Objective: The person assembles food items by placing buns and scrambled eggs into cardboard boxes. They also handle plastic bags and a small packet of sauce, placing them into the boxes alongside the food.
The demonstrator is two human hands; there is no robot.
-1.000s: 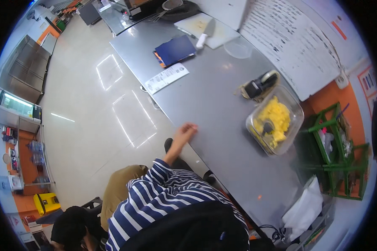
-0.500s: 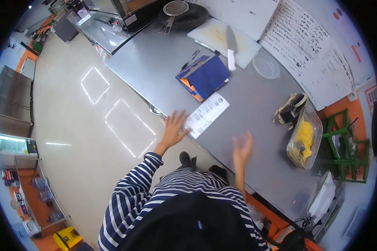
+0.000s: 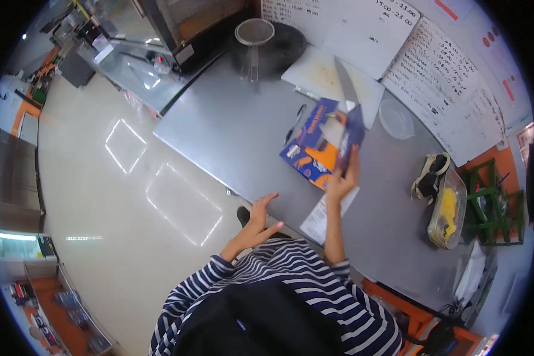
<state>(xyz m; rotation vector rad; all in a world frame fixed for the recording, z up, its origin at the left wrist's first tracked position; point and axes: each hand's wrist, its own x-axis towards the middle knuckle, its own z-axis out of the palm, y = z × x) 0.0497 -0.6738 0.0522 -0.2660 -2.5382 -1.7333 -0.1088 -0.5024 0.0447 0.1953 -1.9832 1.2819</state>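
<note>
Head view showed the blue-and-orange carton (image 3: 315, 141) on the surface (image 3: 231, 142), right of centre, partly folded open. The person's right hand (image 3: 345, 178) had its fingers closed on the carton's raised right flap, near its near corner, a hold that seemed to suit lifting the panel clear of the rest. The left hand (image 3: 254, 228) was empty, fingers spread wide, at the surface's near edge; whether it touched the metal could not be told.

A white printed slip (image 3: 315, 221) lay on the near side of the carton, partly hidden by the right forearm. Left of the carton rested a black pen (image 3: 295, 124), apparently within easy reach. Beyond lay a chef's knife (image 3: 346, 86) on a white cutting board (image 3: 311, 66), its handle hidden by the flap; the board presumably kept the blade off the metal. Farther left, a mesh strainer (image 3: 255, 32) sat over a dark round pan (image 3: 291, 47), perhaps to save space.
</note>
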